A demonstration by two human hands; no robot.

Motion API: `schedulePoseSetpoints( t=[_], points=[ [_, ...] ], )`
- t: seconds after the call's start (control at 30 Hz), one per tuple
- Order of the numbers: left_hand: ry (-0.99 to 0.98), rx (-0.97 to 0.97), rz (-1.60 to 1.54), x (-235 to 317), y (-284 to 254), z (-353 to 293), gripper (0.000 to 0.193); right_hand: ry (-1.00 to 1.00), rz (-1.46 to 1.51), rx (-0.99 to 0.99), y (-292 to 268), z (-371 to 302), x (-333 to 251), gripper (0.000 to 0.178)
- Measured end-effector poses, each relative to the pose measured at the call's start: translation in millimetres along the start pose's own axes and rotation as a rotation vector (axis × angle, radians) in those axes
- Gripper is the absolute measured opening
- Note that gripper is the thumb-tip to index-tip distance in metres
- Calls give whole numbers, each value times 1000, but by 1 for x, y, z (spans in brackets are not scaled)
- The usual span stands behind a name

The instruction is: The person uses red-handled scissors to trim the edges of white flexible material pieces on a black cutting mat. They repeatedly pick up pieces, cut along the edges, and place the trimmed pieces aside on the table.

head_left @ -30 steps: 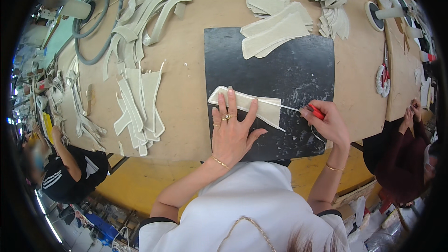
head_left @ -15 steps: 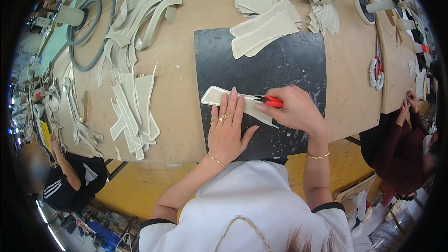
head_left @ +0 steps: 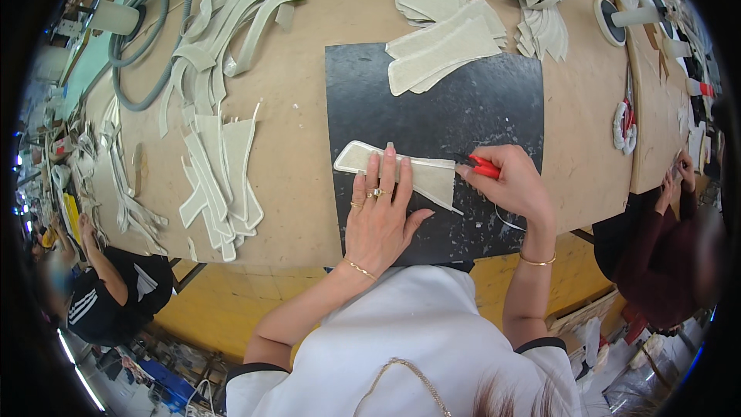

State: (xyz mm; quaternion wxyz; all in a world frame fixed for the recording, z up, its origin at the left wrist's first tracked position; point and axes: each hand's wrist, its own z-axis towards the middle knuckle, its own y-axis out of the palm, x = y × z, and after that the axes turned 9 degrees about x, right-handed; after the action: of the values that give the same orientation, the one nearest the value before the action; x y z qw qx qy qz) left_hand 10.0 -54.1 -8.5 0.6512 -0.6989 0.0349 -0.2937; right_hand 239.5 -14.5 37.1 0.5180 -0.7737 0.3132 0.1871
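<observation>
A flat cream-coloured material piece with a white corded edge (head_left: 434,176) lies on the black mat (head_left: 432,116). My left hand (head_left: 380,216) rests flat across its middle with the fingers stretched out, pressing it down. My right hand (head_left: 519,185) grips small red-handled snips (head_left: 485,167); their dark blades are just off the piece's right end. A thin white strip (head_left: 508,221) curls beneath my right hand. At the piece's lower right corner a short bit of cord sticks out.
Fanned cream pieces (head_left: 444,46) overlap the mat's far edge. More corded pieces (head_left: 220,177) and curved strips (head_left: 231,31) lie to the left, near a grey hose (head_left: 164,69). Scissors with wrapped handles (head_left: 625,123) lie right. People sit at both sides.
The snips have moved right, from along the piece's upper edge to beyond its right end. A thin white strip now shows below my right hand. My left hand stays on the piece.
</observation>
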Motion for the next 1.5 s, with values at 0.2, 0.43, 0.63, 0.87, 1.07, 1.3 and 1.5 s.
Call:
schedulePoseSetpoints(
  t=[0.2,0.43,0.63,0.87,1.07,1.3,1.5],
  points=[
    [1,23,-7,5,3,2,81,-11,-28,6,1,2,3,34],
    [-1,29,38,8,6,3,78,-2,-47,31,1,3,0,33],
    [-15,27,59,18,9,7,75,27,-91,24,1,5,-2,29],
    [-15,27,93,25,8,10,71,97,-121,7,0,8,-8,27],
    [8,18,163,33,10,9,67,172,-118,-55,-5,13,-11,28],
    [182,16,169,27,1,18,67,68,-173,-41,-12,11,1,36],
    [259,-71,-67,-4,-9,30,64,54,-264,-41,-67,5,68,42]
  ],
)
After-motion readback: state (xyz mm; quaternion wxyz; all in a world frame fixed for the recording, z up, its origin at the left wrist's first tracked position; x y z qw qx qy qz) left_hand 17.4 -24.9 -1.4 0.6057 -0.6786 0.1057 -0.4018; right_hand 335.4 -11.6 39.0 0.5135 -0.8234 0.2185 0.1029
